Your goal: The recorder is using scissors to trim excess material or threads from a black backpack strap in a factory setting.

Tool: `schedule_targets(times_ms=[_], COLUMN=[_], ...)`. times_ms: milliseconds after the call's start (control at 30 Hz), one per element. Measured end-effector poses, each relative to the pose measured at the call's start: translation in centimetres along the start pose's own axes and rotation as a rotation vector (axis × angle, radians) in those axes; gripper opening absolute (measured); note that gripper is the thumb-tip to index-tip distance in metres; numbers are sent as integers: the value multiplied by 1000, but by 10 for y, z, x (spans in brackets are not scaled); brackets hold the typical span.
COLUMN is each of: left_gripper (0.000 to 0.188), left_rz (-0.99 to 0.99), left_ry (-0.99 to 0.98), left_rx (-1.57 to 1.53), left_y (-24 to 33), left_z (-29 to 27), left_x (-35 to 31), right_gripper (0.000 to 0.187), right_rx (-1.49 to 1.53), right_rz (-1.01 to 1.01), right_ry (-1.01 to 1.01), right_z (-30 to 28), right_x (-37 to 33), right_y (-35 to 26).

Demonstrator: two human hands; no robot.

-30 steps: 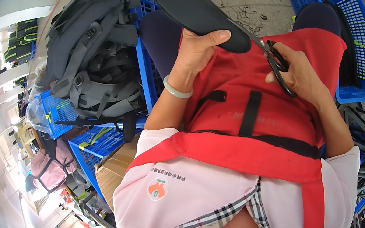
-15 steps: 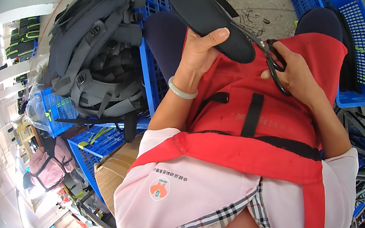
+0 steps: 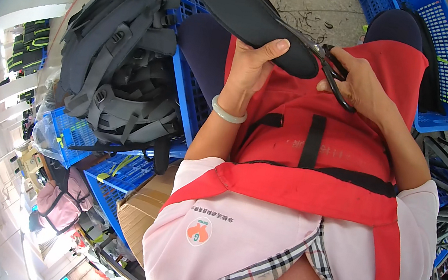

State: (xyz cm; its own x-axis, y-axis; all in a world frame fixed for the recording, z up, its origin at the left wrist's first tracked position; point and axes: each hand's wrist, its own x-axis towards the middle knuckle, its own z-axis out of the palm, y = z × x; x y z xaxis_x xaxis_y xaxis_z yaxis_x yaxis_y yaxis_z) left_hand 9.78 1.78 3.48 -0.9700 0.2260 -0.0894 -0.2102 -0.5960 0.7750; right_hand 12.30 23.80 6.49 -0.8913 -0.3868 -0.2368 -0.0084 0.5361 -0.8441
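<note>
A long black padded strap (image 3: 254, 14) with a rounded end lies across my left hand (image 3: 255, 66). My left thumb presses on its upper face, and the fingers are hidden beneath it. My right hand (image 3: 359, 85) is closed round the black handles of a pair of scissors (image 3: 332, 69). The scissor blades run along the strap's far edge near its rounded end. How wide the blades stand apart I cannot tell. Both hands are above the red apron (image 3: 347, 129) over my lap.
Grey padded straps with buckles (image 3: 125, 61) are heaped on blue crates (image 3: 184, 93) at my left. A blue basket (image 3: 442, 114) with black pieces stands at the far right. Dark scraps (image 3: 305, 20) litter the floor ahead. A cardboard box (image 3: 138, 208) sits at the lower left.
The strap has tilted and its rounded end has shifted slightly right. My left hand has moved a little right with it. The scissors have turned slightly and lie closer along the edge.
</note>
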Motion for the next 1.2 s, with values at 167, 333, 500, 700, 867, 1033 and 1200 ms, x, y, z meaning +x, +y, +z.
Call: schedule_targets(times_ms=[167,333,500,700,867,1033,1200], left_gripper=[24,24,26,24,27,29,25], left_rz=[-153,-91,-38,16,12,-8,-114], left_ry=[14,17,-28,-30,-24,-10,-37], left_rx=[-236,-133,-74,-31,-57,-105,-244], left_y=[11,8,-2,0,-1,-1,10], left_z=[-8,-13,-13,-14,-17,-12,-19], left_x=[5,12,10,7,3,4,4], right_gripper=[52,46,54,59,61,41,30], right_rx=[9,-28,-68,-104,-105,-84,-88], right_rz=[44,-16,-193,-44,-187,-138,-76], right_ry=[29,71,144,-13,65,28,50], right_z=[1,9,17,7,7,10,6], right_x=[-3,1,7,10,10,13,10], right_y=[12,18,21,2,11,15,10])
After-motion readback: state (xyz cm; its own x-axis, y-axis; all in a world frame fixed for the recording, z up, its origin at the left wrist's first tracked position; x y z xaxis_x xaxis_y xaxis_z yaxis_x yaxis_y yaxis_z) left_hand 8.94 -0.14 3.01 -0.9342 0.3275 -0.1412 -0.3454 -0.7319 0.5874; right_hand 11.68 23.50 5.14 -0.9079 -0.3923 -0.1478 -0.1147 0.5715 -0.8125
